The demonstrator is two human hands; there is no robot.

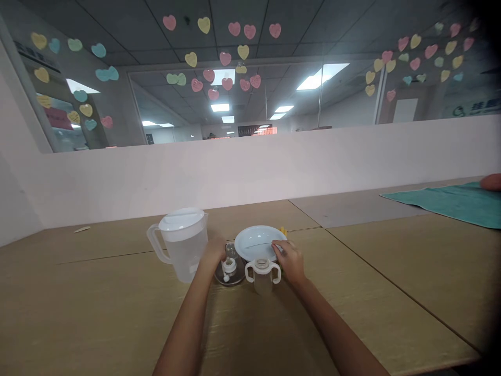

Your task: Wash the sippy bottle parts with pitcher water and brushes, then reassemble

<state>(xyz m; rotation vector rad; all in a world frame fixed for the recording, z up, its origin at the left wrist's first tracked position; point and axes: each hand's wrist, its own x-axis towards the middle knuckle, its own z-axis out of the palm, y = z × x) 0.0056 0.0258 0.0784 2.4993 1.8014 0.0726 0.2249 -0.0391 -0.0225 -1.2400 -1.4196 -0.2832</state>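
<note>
My right hand (290, 258) pinches one end of a thin, dark, wire-like stick (257, 245), which reaches across the white bowl (246, 237). My left hand (214, 251) is closed at the left edge of a round metal tray (234, 282); its fingertips are partly hidden, and what they grip cannot be made out. On that tray lie a white bottle cap with a straw piece (229, 267) and a small clear cover (230, 250). In front of the bowl stands an uncapped clear baby bottle (263, 282) with two white handles.
A lidded translucent pitcher (186, 253) stands left of my left hand. Something yellow (283, 230) shows behind the bowl. At the far right lies a teal cloth (450, 201), with part of another person's hand (491, 182) there. A wall (250, 172) with windows runs behind the table.
</note>
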